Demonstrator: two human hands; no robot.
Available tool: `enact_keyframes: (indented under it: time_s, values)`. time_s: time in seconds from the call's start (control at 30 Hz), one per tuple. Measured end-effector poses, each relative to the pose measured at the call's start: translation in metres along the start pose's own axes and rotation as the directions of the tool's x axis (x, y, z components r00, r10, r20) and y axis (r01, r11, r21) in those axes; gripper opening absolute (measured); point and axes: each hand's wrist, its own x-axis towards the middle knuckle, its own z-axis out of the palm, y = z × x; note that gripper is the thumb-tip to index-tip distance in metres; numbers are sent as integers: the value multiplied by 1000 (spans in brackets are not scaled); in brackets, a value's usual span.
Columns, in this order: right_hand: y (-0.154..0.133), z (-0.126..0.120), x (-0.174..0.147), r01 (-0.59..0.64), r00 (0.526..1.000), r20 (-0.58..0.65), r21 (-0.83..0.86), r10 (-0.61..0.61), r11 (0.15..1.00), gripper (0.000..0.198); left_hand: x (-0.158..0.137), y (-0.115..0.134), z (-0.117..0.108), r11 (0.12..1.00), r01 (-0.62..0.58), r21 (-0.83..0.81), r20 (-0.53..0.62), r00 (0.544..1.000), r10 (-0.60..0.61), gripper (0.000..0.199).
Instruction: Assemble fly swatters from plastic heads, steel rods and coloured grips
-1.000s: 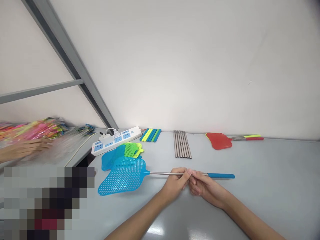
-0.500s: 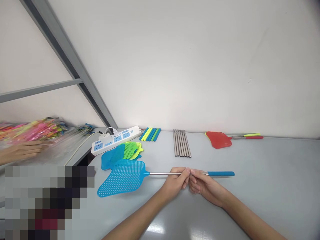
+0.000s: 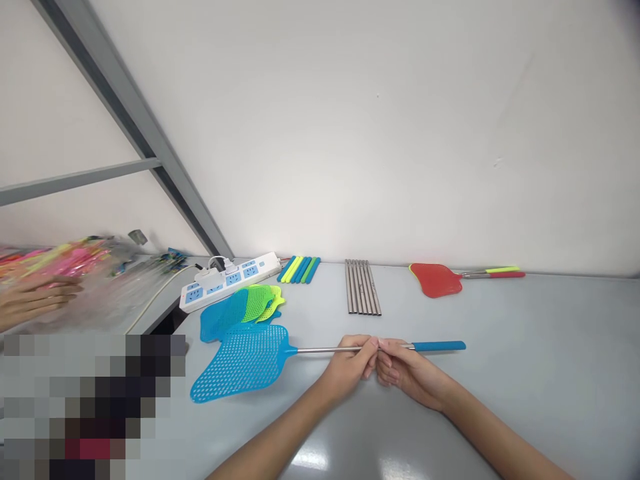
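A blue fly swatter (image 3: 245, 363) with a metal rod and a blue grip lies level across both my hands, its perforated head to the left. My left hand (image 3: 353, 360) pinches the rod left of its middle. Close beside it, almost touching, my right hand (image 3: 413, 373) is closed on the rod just short of the blue grip (image 3: 440, 346). Parts of the rod are hidden behind my fingers. Behind the swatter's head lies an overlapping pile of loose swatter heads (image 3: 225, 313) in blue, green and yellow.
A row of coloured grips (image 3: 299, 270) and several metal rods (image 3: 363, 287) lie near the wall. Swatters with a red head (image 3: 436, 280) on top rest at right. A power strip (image 3: 233, 280) stands left. Another person's hand (image 3: 43, 300) is by bagged bright goods (image 3: 85, 260).
The blue swatter's head has tipped slightly lower, while both my hands keep their hold. At left, the other person's hand and the clear bags have shifted a little.
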Motion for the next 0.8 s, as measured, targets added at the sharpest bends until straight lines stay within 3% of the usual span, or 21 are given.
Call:
enact_keyframes:
  time_s: [0.2,0.4,0.63,0.8]
  values:
    - [2,-1,0,23,1000,2,-12,-23,1000,39,1,-2,0,999,34,-20,10,999,-34,41]
    - [1,-2,-1,32,999,34,-33,-31,999,34,-2,0,4,986,37,-162,52,998,-29,46]
    - [1,-2,-1,40,997,64,-68,-35,997,30,-3,1,5,985,50,-163,45,998,-43,53]
    - [4,-3,-1,61,998,20,-38,-60,997,35,-4,3,6,983,98,-153,91,992,-84,50]
